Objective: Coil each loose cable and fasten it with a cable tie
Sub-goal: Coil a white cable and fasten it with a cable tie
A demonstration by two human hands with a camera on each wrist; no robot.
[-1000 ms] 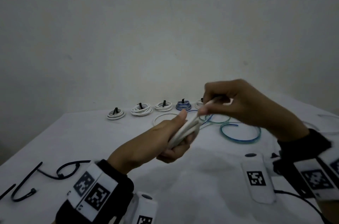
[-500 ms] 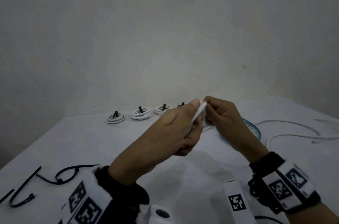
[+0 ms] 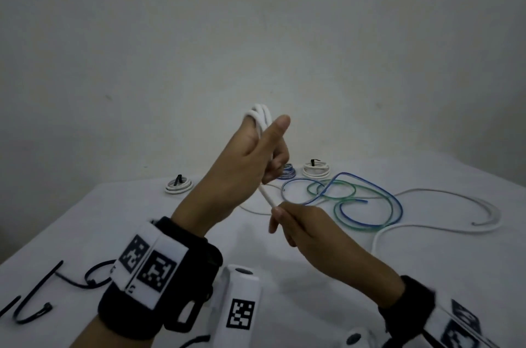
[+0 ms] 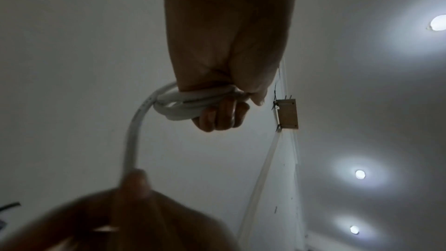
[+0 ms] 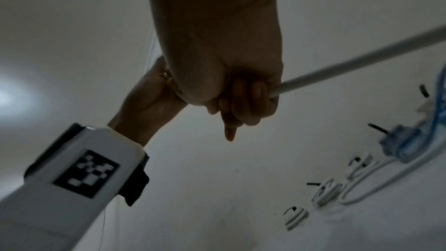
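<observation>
My left hand (image 3: 264, 157) is raised above the table and grips a small coil of white cable (image 3: 259, 115), whose loops stick out above the thumb. In the left wrist view the white coil (image 4: 190, 104) is wrapped round the curled fingers. A straight run of the same white cable (image 3: 267, 197) leads down to my right hand (image 3: 287, 218), which pinches it lower and nearer to me. In the right wrist view the white cable (image 5: 350, 62) leaves the curled fingers toward the upper right. Black cable ties (image 3: 34, 302) lie loose at the near left of the table.
Tied coils stand in a row at the table's back: a white one (image 3: 178, 187), a blue one (image 3: 287, 175), another white one (image 3: 316, 170). Loose blue and green cables (image 3: 355, 199) and a long white cable (image 3: 444, 222) sprawl on the right. A wall rises behind.
My left hand has risen and turned upright with the coil. My right hand has drawn away downward from it, pulling a straight run of white cable between the two hands.
</observation>
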